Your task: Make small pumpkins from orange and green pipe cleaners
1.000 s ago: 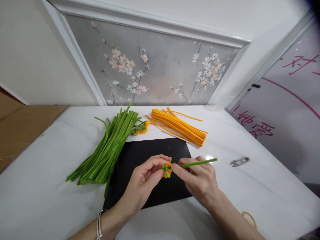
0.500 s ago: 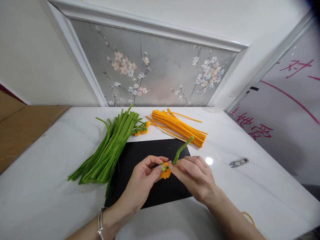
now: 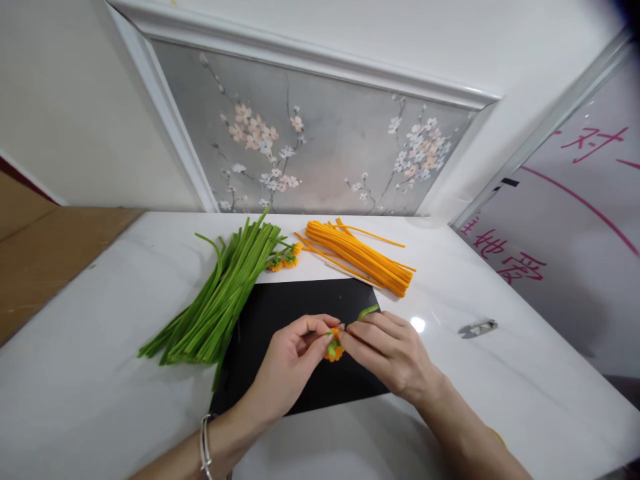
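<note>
While the left hand [image 3: 286,363] pinches an orange flower [image 3: 334,355], the right hand [image 3: 393,350] grips a green strip [image 3: 369,311].

Left hand [image 3: 286,370] and right hand [image 3: 395,353] bare, forearms [image 3: 463,427] bare too from where I stand. Shiny silver-coloured bangle [image 3: 205,445] on left wrist [image 3: 223,433], slim double band, small raised bit.
</note>
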Motion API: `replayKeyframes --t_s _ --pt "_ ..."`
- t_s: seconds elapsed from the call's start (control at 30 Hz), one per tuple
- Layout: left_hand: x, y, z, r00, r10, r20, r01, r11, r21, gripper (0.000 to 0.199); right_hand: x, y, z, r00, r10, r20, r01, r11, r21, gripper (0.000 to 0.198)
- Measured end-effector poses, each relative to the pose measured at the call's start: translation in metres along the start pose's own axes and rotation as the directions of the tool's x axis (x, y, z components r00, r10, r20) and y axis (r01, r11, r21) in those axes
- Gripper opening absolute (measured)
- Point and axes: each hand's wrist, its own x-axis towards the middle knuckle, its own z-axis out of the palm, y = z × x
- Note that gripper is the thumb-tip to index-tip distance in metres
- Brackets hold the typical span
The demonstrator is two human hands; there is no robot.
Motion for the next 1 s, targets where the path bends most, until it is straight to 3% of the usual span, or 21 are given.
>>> replayKeyframes --t_s 0.13,0.27,0.43,0.5,0.57,0.7,0.77,0.8,0.87,0.93,1.0 --pt "-0.001 0.002 0.002 1.0 0.023 -0.018 -0.023 0.999 0.034 0.01 -0.001 -0.001 0.001 0.997 0.047 0.054 -0.047 0.999 0.005 0.017" --pt "-0.004 0.0 0.003 0.992 0.129 -0.001 -0.128 0.988 0.09 0.01 0.0 -0.011 0.005 0.985 0.173 0.031 -0.173 0.985 0.001 0.019" --pt "-0.008 -0.004 0.002 0.968 0.252 0.009 -0.247 0.938 0.243 0.014 0.008 -0.031 0.006 0.908 0.414 0.063 -0.419 0.896 0.148 0.028" --pt "-0.009 -0.005 0.002 0.962 0.273 0.007 -0.264 0.923 0.279 0.014 0.01 -0.038 0.006 0.836 0.537 0.112 -0.545 0.789 0.285 0.027" --pt "-0.009 -0.005 0.002 0.961 0.277 0.003 -0.267 0.92 0.287 0.014 0.012 -0.041 0.006 0.732 0.653 0.194 -0.665 0.626 0.407 0.027" --pt "-0.01 -0.005 0.002 0.962 0.274 0.002 -0.264 0.926 0.268 0.015 0.014 -0.045 0.009 0.484 0.765 0.426 -0.804 0.198 0.56 0.029" --pt "-0.009 -0.004 0.002 0.965 0.264 -0.015 -0.252 0.935 0.248 0.014 0.015 -0.046 0.011 0.397 0.749 0.53 -0.786 -0.021 0.618 0.03" --pt "-0.008 -0.003 0.002 0.969 0.246 -0.034 -0.232 0.946 0.228 0.013 0.015 -0.047 0.011 0.383 0.728 0.569 -0.758 -0.105 0.644 0.03" --pt "-0.006 -0.002 0.002 0.981 0.178 -0.08 -0.164 0.973 0.162 0.012 0.014 -0.046 0.012 0.418 0.672 0.611 -0.698 -0.193 0.69 0.03" --pt "-0.002 0.0 0.0 0.99 0.087 -0.112 -0.081 0.995 0.058 0.009 0.011 -0.044 0.012 0.488 0.624 0.61 -0.654 -0.201 0.729 0.027" --pt "0.001 0.001 -0.001 0.994 -0.018 -0.107 0.008 0.996 -0.087 0.008 0.005 -0.038 0.013 0.548 0.61 0.573 -0.644 -0.13 0.754 0.023"
